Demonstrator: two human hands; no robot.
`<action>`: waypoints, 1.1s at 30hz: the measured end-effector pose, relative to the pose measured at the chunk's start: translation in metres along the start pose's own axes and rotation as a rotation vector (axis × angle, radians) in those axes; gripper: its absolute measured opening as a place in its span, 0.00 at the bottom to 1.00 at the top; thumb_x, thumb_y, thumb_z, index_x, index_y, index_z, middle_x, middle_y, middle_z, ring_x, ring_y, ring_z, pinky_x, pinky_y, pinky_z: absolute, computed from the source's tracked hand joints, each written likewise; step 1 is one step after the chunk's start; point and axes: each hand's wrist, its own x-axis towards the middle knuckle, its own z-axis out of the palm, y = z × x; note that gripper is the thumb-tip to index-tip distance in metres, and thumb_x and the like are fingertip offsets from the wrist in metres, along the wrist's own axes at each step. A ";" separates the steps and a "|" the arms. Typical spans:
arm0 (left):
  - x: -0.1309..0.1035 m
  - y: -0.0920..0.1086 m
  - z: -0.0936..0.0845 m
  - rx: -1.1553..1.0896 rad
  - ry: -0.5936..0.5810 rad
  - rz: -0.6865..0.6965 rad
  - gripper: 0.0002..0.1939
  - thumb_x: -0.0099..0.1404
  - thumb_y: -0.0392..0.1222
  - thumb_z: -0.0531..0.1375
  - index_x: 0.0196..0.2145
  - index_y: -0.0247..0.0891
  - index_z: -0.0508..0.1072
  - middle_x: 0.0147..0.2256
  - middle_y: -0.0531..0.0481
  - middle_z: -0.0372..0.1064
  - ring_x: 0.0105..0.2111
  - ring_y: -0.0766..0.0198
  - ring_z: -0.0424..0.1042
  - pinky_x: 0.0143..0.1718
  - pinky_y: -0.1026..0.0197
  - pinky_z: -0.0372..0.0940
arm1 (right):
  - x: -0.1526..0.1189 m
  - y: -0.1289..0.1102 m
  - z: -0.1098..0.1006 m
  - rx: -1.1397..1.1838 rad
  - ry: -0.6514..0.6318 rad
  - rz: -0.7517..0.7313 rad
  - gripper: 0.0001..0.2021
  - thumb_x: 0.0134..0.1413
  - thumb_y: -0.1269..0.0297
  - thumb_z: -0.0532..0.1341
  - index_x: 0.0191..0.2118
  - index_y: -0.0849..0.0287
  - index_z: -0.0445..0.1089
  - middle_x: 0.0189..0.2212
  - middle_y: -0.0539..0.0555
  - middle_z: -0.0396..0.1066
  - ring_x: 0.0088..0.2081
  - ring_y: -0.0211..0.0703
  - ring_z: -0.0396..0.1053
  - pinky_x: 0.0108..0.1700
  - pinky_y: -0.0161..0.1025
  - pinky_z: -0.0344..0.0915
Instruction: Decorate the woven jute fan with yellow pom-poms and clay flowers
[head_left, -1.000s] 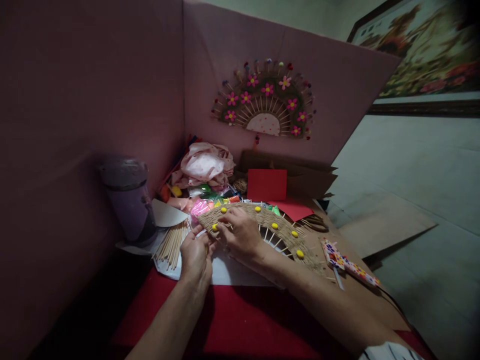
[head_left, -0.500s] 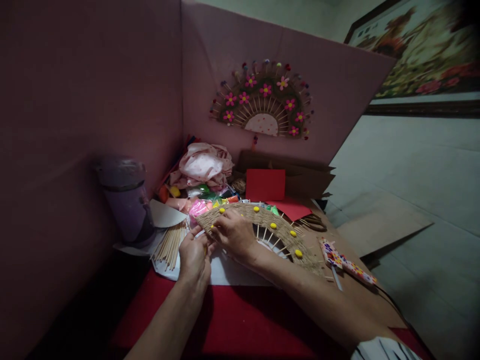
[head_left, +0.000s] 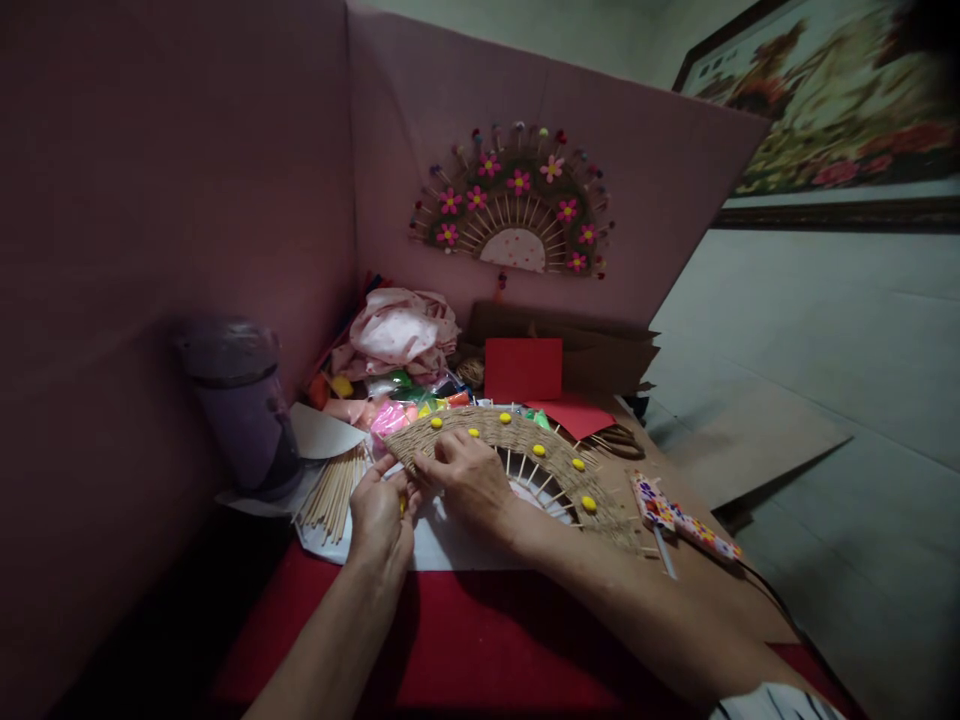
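Observation:
A half-round woven jute fan (head_left: 525,440) with stick spokes and several yellow dots lies on a white sheet (head_left: 450,545) over the red table top. My right hand (head_left: 469,480) rests on the fan's left part, fingertips pressing the weave near its left end. Beside that end, my left hand (head_left: 382,515) has its fingers curled and pinches a small yellow piece. The fan's left tip is partly hidden by both hands.
A bundle of wooden sticks (head_left: 334,490) lies left of my hands, by a purple lidded tumbler (head_left: 236,405). Bags of coloured clay (head_left: 397,410), pink cloth, red card (head_left: 523,368), scissors (head_left: 619,440) and a patterned tool (head_left: 679,520) surround the fan. A finished flowered fan (head_left: 514,205) hangs on the pink board.
My right hand slid a little left along the fan, uncovering a yellow dot. My left hand closed in toward the fan's left end. The view shifted slightly to the right.

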 end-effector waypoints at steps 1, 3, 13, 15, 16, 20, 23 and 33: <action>0.000 0.000 0.000 0.000 0.003 0.001 0.18 0.53 0.19 0.51 0.38 0.33 0.66 0.23 0.48 0.71 0.19 0.66 0.71 0.20 0.68 0.64 | 0.000 0.000 0.000 0.001 0.001 0.001 0.09 0.58 0.61 0.58 0.42 0.54 0.71 0.31 0.54 0.63 0.34 0.43 0.55 0.33 0.39 0.51; -0.001 0.001 0.001 0.003 0.010 0.006 0.17 0.52 0.19 0.52 0.37 0.33 0.66 0.22 0.48 0.70 0.18 0.66 0.71 0.19 0.69 0.63 | 0.000 0.001 -0.001 0.019 -0.002 0.010 0.09 0.57 0.60 0.58 0.42 0.54 0.71 0.31 0.53 0.63 0.34 0.42 0.55 0.33 0.38 0.51; -0.006 0.005 0.003 0.020 0.017 0.010 0.19 0.50 0.18 0.51 0.37 0.33 0.66 0.22 0.48 0.70 0.19 0.63 0.72 0.19 0.67 0.65 | -0.003 0.002 -0.006 0.101 -0.082 0.107 0.12 0.55 0.62 0.58 0.46 0.53 0.70 0.33 0.54 0.65 0.36 0.44 0.57 0.34 0.38 0.53; -0.006 0.005 0.003 0.019 0.017 0.011 0.19 0.49 0.18 0.51 0.38 0.33 0.66 0.22 0.48 0.70 0.19 0.64 0.71 0.19 0.67 0.64 | -0.002 0.002 -0.006 0.097 -0.088 0.096 0.13 0.54 0.62 0.59 0.46 0.53 0.70 0.34 0.55 0.65 0.37 0.44 0.57 0.34 0.38 0.53; -0.006 0.005 0.004 0.020 0.013 0.014 0.19 0.49 0.18 0.51 0.38 0.32 0.66 0.22 0.48 0.71 0.18 0.64 0.71 0.19 0.67 0.64 | -0.002 0.002 -0.006 0.100 -0.086 0.098 0.13 0.55 0.62 0.58 0.46 0.53 0.70 0.34 0.55 0.66 0.37 0.45 0.57 0.34 0.38 0.53; -0.006 0.004 0.004 0.011 -0.016 0.023 0.17 0.50 0.19 0.53 0.36 0.32 0.66 0.22 0.48 0.71 0.18 0.65 0.71 0.18 0.67 0.64 | -0.001 0.003 -0.011 0.148 -0.067 0.142 0.14 0.55 0.63 0.58 0.47 0.55 0.70 0.36 0.56 0.67 0.39 0.46 0.59 0.36 0.38 0.55; -0.006 0.004 0.004 0.012 -0.019 0.020 0.16 0.50 0.19 0.52 0.36 0.33 0.65 0.22 0.48 0.71 0.17 0.65 0.71 0.18 0.67 0.64 | 0.000 0.002 -0.012 0.234 -0.038 0.214 0.12 0.56 0.65 0.58 0.45 0.56 0.71 0.36 0.55 0.67 0.39 0.44 0.60 0.37 0.38 0.57; -0.007 0.005 0.003 0.011 0.000 0.018 0.19 0.48 0.19 0.53 0.37 0.32 0.67 0.21 0.49 0.70 0.18 0.65 0.71 0.20 0.67 0.64 | 0.003 -0.006 -0.010 0.237 -0.052 0.326 0.05 0.52 0.69 0.59 0.32 0.57 0.73 0.31 0.53 0.68 0.37 0.43 0.62 0.35 0.37 0.56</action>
